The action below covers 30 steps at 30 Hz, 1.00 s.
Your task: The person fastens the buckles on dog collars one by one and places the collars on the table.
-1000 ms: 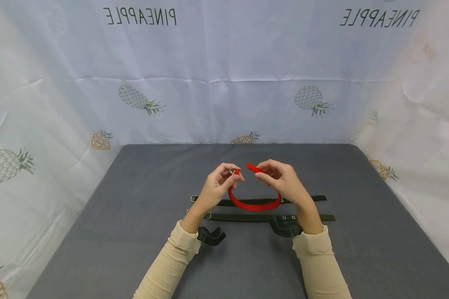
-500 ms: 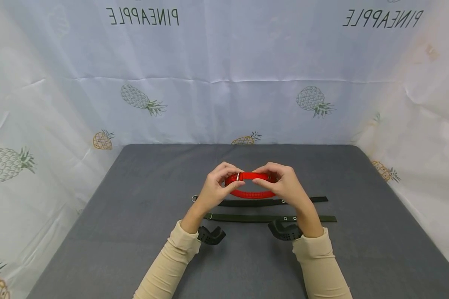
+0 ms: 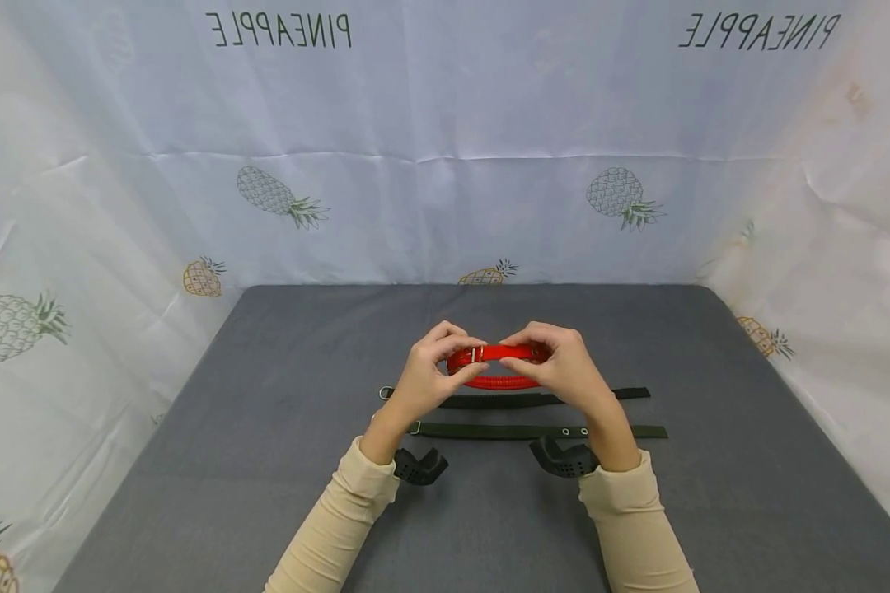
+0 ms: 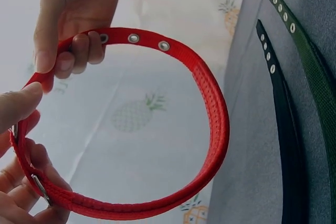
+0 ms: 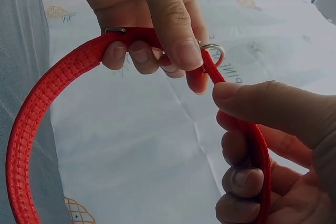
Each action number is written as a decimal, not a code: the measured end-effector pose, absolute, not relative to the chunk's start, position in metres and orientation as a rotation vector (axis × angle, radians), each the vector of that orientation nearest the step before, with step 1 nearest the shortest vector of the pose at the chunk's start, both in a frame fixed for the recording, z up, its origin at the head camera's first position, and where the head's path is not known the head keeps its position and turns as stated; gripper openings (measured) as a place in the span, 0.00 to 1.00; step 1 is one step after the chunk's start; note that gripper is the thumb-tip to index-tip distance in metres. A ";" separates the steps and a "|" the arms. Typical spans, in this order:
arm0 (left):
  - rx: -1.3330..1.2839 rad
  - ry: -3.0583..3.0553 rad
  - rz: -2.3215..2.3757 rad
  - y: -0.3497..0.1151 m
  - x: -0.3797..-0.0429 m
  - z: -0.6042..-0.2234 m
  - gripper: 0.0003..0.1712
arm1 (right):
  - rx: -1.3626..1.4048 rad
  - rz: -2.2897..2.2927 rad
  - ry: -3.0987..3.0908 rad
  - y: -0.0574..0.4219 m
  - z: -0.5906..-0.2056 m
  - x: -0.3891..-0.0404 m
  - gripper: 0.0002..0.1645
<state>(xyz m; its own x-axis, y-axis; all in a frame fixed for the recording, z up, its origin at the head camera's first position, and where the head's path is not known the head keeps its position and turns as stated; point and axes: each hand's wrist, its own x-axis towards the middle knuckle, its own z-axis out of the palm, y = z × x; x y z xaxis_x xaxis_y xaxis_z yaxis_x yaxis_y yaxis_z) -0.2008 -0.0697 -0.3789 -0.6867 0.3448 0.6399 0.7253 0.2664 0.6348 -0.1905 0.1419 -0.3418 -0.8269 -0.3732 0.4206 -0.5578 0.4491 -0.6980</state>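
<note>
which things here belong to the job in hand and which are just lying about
Part of the job:
red strap, held in a loop
left hand, pinching it by the metal buckle
right hand, pinching its eyelet end

Lying about:
black strap, on the grey table
green strap, nearer the person

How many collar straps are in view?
3: the red strap, held between left hand and right hand; the black strap, lying on the table; the green strap, in front of it. The last two are partly hidden.

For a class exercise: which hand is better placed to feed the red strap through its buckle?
Probably the right hand: it pinches the red strap beside the buckle, while the left hand holds the buckle end.
</note>
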 end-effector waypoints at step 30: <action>-0.924 -2.341 -1.411 -0.072 -0.199 -0.377 0.23 | 0.742 1.322 -2.447 0.125 -0.351 -0.194 0.11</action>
<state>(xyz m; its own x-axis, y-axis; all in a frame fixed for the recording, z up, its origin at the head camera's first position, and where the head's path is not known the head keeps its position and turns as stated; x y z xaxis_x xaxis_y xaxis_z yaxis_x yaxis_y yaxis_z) -0.1987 -0.0719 -0.3771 -0.7657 0.3873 0.5136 0.6351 0.3281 0.6993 -0.1936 0.1254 -0.3511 -0.8351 -0.3113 0.4534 -0.5499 0.4549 -0.7005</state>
